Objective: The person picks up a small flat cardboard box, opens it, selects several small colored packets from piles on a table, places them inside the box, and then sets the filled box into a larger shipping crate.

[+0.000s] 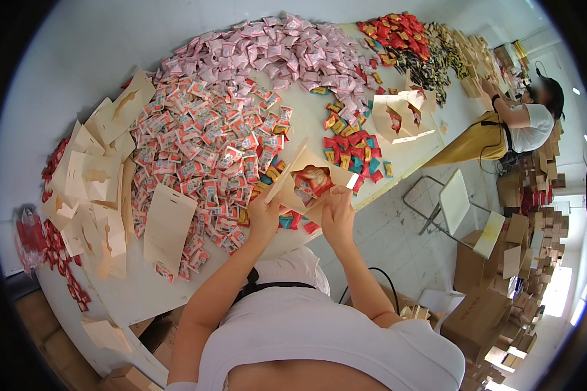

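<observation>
Between both hands, above the table's front edge, is a small cream cardboard box (340,175) with a shaped cut-out. Through the cut-out show a red packet (318,181) and other small wrapped packets. My left hand (263,217) grips the box's left side near a raised flap. At its right side, my right hand (337,210) pinches the card. Red, yellow and teal wrapped pieces (359,146) lie just beyond and under the box. To the left spreads a heap of white-and-orange packets (200,132), with a flat cream card sheet (169,227) on its near edge.
Pink packets (274,49) are heaped at the back. Cut cream box blanks (95,176) lie stacked at left. Filled boxes (401,117) stand at right, near red packets (396,32). Further right are a person (523,117), a folding chair (455,203) and cardboard cartons (477,317).
</observation>
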Demonstrator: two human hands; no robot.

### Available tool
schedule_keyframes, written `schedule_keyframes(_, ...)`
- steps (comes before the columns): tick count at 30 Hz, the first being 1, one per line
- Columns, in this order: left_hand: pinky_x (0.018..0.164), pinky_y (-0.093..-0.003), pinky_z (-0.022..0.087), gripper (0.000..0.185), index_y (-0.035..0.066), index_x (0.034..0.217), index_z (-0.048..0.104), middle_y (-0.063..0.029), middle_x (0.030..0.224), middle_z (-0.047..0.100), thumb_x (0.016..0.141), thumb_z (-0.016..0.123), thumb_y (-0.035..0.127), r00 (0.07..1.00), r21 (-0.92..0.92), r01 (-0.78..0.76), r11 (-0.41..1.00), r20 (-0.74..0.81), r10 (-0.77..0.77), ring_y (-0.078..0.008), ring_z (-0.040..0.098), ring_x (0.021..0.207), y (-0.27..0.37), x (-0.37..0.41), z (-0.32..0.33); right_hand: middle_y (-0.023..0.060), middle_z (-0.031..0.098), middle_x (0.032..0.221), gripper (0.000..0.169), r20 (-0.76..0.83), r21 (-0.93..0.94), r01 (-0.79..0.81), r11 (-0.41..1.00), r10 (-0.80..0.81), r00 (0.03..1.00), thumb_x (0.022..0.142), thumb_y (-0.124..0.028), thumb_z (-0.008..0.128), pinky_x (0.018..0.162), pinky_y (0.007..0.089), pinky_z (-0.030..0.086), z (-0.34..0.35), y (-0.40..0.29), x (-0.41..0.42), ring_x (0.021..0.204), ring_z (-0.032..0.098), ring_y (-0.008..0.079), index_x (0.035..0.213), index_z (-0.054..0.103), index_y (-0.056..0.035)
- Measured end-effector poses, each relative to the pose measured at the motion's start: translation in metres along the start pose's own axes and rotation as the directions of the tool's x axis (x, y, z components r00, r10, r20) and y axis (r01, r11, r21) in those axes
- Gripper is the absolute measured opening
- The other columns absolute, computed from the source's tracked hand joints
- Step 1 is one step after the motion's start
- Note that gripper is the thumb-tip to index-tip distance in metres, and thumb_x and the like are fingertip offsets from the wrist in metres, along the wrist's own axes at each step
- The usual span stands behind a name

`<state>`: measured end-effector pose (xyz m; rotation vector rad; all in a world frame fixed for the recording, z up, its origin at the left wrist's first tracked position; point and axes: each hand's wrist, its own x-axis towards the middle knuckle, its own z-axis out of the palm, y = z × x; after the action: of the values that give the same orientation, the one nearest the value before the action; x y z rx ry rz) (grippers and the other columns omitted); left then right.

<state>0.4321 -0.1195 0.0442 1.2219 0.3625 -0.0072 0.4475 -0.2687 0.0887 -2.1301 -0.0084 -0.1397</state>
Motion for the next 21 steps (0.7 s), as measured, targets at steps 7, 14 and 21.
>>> schedule_keyframes(7, 0.069, -0.0288, 0.056, 0.028, -0.002, 0.114, 0.053, -0.012, 0.093, 0.061, 0.087, 0.045, 0.001, 0.997, 0.322, -0.071, 0.944, -0.003, 0.076, -0.0136, 0.06, 0.078, -0.005, -0.003, -0.007, 0.024, 0.055, 0.088, 0.024, 0.109, -0.198, 0.17, 0.965, -0.15, 0.983, 0.079, -0.003, 0.049, 0.065, 0.0408, 0.046, 0.001, 0.009, 0.001, 0.074, 0.056, 0.0382, 0.103, 0.052, -0.0025)
schedule_keyframes(14, 0.063, -0.0253, 0.054, 0.035, 0.002, 0.116, 0.054, -0.0118, 0.091, 0.063, 0.082, 0.046, -0.004, 0.99, 0.262, -0.133, 0.956, -0.009, 0.14, -0.0139, 0.062, 0.078, 0.014, -0.011, -0.002, 0.0242, 0.058, 0.085, 0.038, 0.091, -0.202, 0.044, 0.978, -0.025, 0.996, 0.078, -0.013, 0.061, 0.064, 0.0419, 0.046, 0.002, -0.006, 0.001, 0.076, 0.057, 0.0401, 0.112, 0.046, -0.004)
schedule_keyframes(21, 0.067, -0.0277, 0.055, 0.024, -0.008, 0.106, 0.054, -0.0113, 0.085, 0.059, 0.087, 0.045, 0.003, 0.939, 0.441, -0.34, 0.831, 0.106, 0.328, -0.0158, 0.061, 0.073, 0.001, -0.022, -0.004, 0.0256, 0.054, 0.102, 0.078, -0.087, -0.15, -0.211, 0.966, 0.2, 0.976, 0.073, -0.017, 0.066, 0.072, 0.043, 0.046, 0.0, -0.004, 0.012, 0.086, 0.058, 0.0407, 0.133, 0.016, -0.0071)
